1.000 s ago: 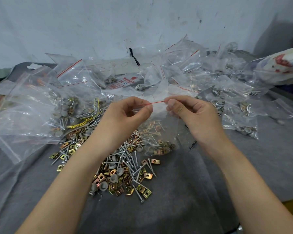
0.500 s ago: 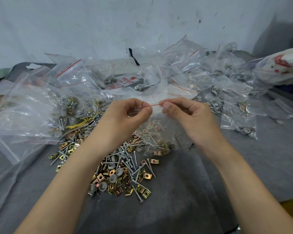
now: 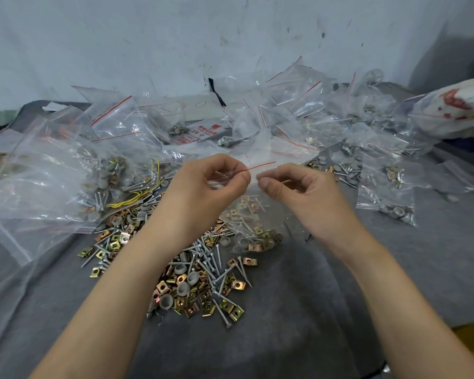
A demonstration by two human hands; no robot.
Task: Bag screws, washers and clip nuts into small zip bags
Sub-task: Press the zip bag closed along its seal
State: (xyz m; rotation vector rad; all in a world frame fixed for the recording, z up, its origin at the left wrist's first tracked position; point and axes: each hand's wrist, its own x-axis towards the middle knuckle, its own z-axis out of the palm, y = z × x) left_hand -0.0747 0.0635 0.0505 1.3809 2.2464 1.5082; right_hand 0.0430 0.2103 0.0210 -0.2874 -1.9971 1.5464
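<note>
Fingers [image 3: 243, 178] pinch clear, crinkly zip bag [image 3: 257, 214].

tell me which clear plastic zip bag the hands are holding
The clear zip bag with the red seal strip at centre: the left hand and right hand pinch its top; the other bags lie on the grey cloth.

Soft, even, bright light leaves faint shadows on the grey cloth [image 3: 285, 337] below the screw pile [image 3: 203, 272]. Zip bags [image 3: 52, 170] left of the pile glare white. Far right of it, a printed sack [image 3: 454, 110] is blurred; the picture's edges bow.
</note>
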